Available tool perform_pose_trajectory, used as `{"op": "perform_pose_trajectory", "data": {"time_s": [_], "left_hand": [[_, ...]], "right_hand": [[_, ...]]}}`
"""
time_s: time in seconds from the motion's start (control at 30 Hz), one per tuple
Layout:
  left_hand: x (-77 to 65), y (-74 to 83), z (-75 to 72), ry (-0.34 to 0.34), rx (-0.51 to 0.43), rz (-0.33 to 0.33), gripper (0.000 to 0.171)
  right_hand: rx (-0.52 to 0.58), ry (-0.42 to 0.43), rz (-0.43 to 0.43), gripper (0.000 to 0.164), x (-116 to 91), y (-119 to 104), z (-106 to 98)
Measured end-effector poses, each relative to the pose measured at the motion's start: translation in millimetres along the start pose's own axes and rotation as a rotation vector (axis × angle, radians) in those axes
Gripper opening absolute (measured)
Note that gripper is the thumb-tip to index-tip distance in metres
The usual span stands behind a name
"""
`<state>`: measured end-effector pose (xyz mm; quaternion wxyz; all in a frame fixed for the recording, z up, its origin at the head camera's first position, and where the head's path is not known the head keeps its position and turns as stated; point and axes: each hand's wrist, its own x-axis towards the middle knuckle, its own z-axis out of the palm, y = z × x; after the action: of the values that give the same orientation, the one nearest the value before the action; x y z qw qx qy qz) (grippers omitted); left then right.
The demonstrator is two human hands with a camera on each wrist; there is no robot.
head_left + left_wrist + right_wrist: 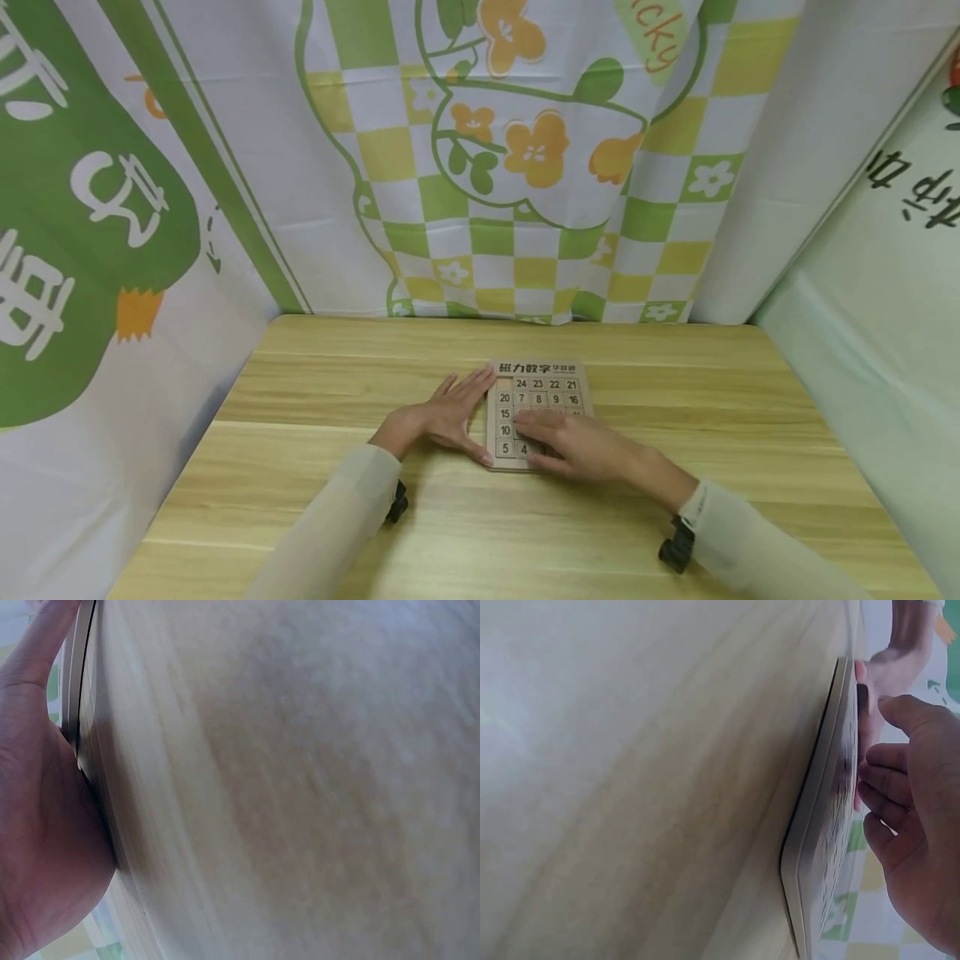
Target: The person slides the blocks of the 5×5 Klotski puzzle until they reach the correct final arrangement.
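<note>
A wooden number sliding puzzle [536, 367] lies flat, with square numbered tiles in a frame and printed characters along its top. Its upper left slot, beside the tile [522, 384] marked 24, holds no tile. Spread along the left edge is my left hand [448, 417], fingertips at the upper corner and thumb at the lower one. My right hand [573, 442] reaches in from the right, its fingers over the middle and lower tiles, hiding several of them. In the right wrist view, the fingers bend slightly above the puzzle's face.
The puzzle lies on a wood-grain table [337, 367]. Behind the table hangs a green, yellow and white checked curtain [495, 250]. Printed cloth [232, 350] closes off the left side, and pale cloth [847, 333] the right. Each wrist wears a black strap device [677, 546].
</note>
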<state>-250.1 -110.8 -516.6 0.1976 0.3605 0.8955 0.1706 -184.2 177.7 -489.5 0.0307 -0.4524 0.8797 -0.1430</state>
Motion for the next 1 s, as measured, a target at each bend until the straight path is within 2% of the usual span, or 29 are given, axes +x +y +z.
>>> {"op": "perform_pose_trajectory", "data": {"time_s": [0.4, 0.67, 0.87, 1.0], "left_hand": [[1.7, 0.6, -0.2, -0.003, 0.030, 0.001, 0.142], [3.6, -4.5, 1.5, -0.014, -0.001, 0.012, 0.148], [5.4, -10.8, 5.6, 0.004, -0.029, 0.032, 0.151], [3.1, -8.1, 4.0, 0.001, -0.028, 0.026, 0.150]], "right_hand": [[-0.026, -0.010, -0.081, 0.056, -12, -20, 6], [-0.044, -0.004, -0.136, 0.055, -16, -29, 13], [-0.052, -0.012, -0.129, 0.055, -15, -31, 13], [-0.055, -0.011, -0.124, 0.054, -13, -31, 11]]}}
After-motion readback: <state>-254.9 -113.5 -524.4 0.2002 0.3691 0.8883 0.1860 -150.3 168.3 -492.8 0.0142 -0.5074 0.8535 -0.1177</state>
